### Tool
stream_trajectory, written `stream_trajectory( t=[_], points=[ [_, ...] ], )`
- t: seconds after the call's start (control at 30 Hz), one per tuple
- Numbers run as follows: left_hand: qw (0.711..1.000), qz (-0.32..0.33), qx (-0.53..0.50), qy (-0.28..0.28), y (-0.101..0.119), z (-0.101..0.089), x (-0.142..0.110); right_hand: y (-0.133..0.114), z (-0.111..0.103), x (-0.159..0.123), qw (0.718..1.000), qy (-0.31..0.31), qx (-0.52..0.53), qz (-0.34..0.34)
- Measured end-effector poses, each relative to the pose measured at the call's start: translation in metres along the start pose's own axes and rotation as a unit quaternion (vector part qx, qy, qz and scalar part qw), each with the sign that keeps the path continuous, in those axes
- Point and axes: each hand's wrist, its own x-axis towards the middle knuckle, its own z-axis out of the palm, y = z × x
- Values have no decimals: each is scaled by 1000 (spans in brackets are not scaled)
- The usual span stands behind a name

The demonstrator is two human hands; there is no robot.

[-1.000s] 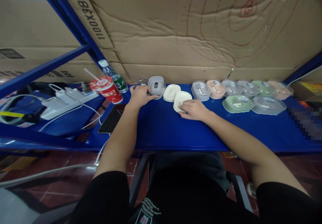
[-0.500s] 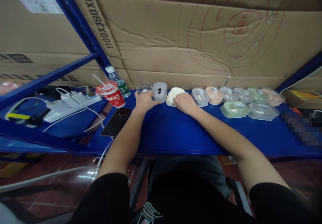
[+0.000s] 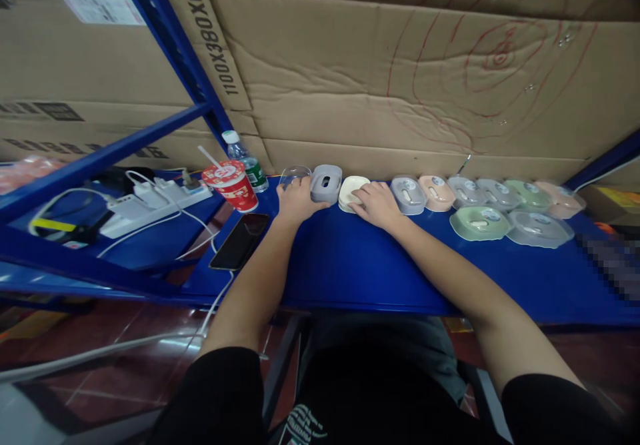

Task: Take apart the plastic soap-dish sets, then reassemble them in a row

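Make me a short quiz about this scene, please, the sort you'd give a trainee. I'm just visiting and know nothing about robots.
1. Multiple choice: what is the person's right grip touching?
A) the phone
B) the cream pieces
C) the drink bottle

2. True or false: the red cup stands to the right of the cream pieces.

3. Fill the gap: on the right, in the row nearer the person, a green container sits beside a ____.

Key:
1. B, the cream pieces.
2. False; the red cup stands to their left.
3. grey container
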Motion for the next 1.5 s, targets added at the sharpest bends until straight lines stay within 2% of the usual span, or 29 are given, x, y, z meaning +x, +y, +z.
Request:
stream_trajectory(
  t=[0.1,0.23,0.33,0.43,0.57,0.7,0.8,0.93,1.07,1.27,1.4,1.5],
  points=[
    [999,-29,5,-33,0,1,0,16,-13,-11,999,30,16,19],
    [997,-25,-2,-67,0,4,2,54,-28,-41,997,53,16,56],
    [998,-19,-5,-66,2,6,2,80,-30,-70,994,49,-14,93],
    [998,-22,-10,-64,3,6,2,92,-27,-92,992,33,-24,117],
    [997,-28,-16,-67,-1,6,3,91,-22,-102,992,33,4,120],
    [998,-26,-22,-59,-5,5,3,91,-14,-103,986,47,9,157],
    [998,-28,-24,-41,-4,3,3,94,-9,-104,985,25,20,171],
    [999,-7,-36,8,6,-2,1,95,-11,-105,989,1,57,138],
    [995,56,-73,49,21,-7,-5,87,-18,-104,989,7,108,101],
    [978,174,-111,34,43,-5,-17,74,-20,-101,975,51,188,105],
    [971,208,-119,7,54,-3,-22,69,-27,-97,964,103,206,131],
    [963,227,-141,26,59,-1,-24,67,-35,-98,956,164,200,138]
  ],
)
